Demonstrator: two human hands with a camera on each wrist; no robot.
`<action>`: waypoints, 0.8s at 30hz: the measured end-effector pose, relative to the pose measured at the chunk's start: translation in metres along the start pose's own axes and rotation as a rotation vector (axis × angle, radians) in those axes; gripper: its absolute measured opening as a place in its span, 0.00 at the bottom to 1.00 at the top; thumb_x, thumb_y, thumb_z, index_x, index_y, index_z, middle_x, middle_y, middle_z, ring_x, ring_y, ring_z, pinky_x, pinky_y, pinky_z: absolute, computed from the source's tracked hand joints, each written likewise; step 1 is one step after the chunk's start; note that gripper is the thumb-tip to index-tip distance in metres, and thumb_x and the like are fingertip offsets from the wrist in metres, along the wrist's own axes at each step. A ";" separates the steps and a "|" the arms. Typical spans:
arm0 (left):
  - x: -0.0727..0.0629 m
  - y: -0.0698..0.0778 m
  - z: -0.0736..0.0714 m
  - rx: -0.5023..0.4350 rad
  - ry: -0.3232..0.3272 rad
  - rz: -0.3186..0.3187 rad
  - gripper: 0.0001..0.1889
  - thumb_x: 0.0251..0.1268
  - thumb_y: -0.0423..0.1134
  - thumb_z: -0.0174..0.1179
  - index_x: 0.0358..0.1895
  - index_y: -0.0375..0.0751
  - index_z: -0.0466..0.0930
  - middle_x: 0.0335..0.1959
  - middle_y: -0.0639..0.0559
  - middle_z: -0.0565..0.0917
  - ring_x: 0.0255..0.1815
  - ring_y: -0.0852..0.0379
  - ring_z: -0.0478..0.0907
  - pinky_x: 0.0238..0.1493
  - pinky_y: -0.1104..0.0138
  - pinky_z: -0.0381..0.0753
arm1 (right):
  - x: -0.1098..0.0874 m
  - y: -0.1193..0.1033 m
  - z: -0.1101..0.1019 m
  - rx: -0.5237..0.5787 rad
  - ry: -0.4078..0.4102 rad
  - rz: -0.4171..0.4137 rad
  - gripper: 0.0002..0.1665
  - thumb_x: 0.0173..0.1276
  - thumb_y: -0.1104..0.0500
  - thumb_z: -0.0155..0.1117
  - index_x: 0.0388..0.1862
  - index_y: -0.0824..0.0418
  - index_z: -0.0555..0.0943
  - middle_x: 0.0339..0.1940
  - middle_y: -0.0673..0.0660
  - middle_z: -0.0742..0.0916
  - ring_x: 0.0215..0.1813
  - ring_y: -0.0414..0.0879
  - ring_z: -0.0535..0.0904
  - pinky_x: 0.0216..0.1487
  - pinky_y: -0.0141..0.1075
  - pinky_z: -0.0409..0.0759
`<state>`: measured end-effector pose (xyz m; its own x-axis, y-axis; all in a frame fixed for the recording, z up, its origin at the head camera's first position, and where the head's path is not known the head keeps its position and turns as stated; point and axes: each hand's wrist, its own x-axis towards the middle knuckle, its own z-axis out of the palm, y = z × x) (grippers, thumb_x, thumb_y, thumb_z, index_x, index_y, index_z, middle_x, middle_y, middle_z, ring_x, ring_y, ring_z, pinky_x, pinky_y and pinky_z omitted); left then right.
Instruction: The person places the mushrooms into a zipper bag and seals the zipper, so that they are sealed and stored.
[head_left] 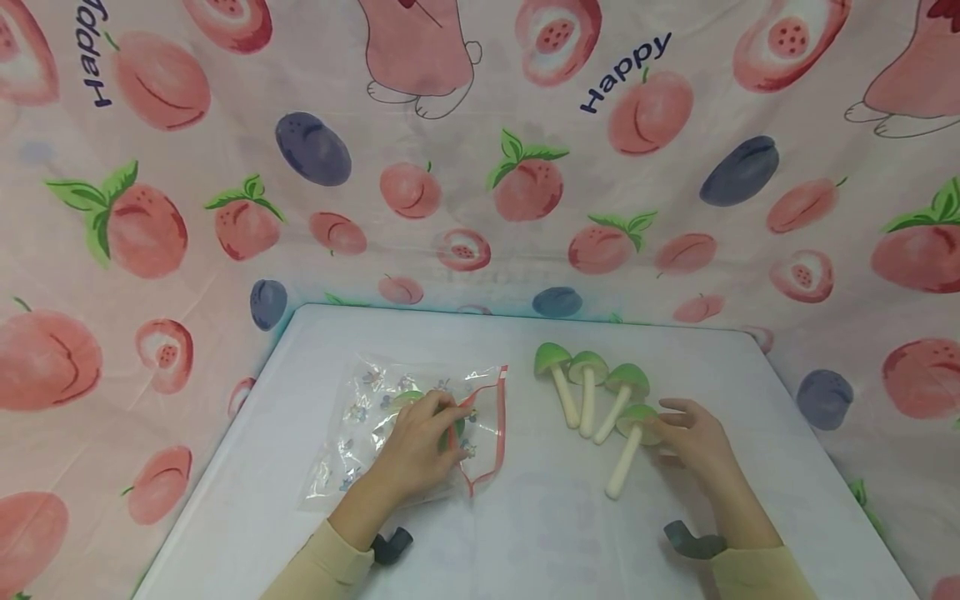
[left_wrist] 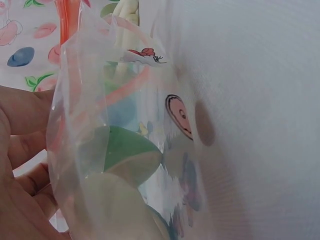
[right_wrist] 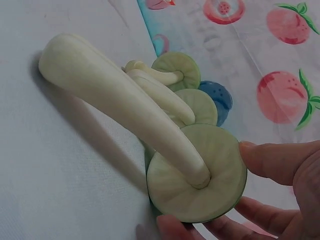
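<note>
Mushrooms [left_wrist: 132, 152] inside clear zip bag [head_left: 337, 458] partly hidden by left hand [head_left: 420, 446], pinching its edge; right hand [head_left: 697, 437] pinches green-capped mushroom [head_left: 634, 432].

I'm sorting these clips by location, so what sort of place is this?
Probably an indoor, staged tabletop: a white table, fruit-printed sheeting rising behind it, and green-capped mushrooms, apparently models, beside a clear bag.

We see the bag [head_left: 337, 458] on the table [head_left: 555, 542], left of three mushrooms [head_left: 588, 404], a fourth mushroom [head_left: 627, 458] before them.
</note>
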<state>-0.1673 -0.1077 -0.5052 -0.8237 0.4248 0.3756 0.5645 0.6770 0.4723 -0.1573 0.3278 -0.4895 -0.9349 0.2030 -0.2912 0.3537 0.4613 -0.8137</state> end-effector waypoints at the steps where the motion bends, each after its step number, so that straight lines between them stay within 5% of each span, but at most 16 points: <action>1: 0.000 0.000 0.000 -0.001 -0.001 -0.001 0.32 0.53 0.40 0.84 0.64 0.47 0.87 0.56 0.54 0.79 0.57 0.53 0.78 0.61 0.52 0.76 | 0.000 0.000 0.000 0.000 -0.004 0.001 0.47 0.80 0.45 0.66 0.85 0.66 0.59 0.78 0.80 0.71 0.69 0.70 0.81 0.52 0.47 0.92; 24: -0.001 -0.002 0.001 0.005 -0.012 -0.016 0.32 0.54 0.41 0.84 0.65 0.48 0.87 0.58 0.55 0.79 0.58 0.53 0.78 0.61 0.54 0.76 | -0.006 -0.002 -0.001 0.005 0.008 -0.023 0.51 0.76 0.43 0.71 0.85 0.64 0.60 0.77 0.78 0.74 0.57 0.55 0.89 0.51 0.44 0.92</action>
<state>-0.1676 -0.1084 -0.5069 -0.8333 0.4211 0.3583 0.5509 0.6866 0.4744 -0.1524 0.3263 -0.4860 -0.9426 0.1987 -0.2682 0.3315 0.4619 -0.8226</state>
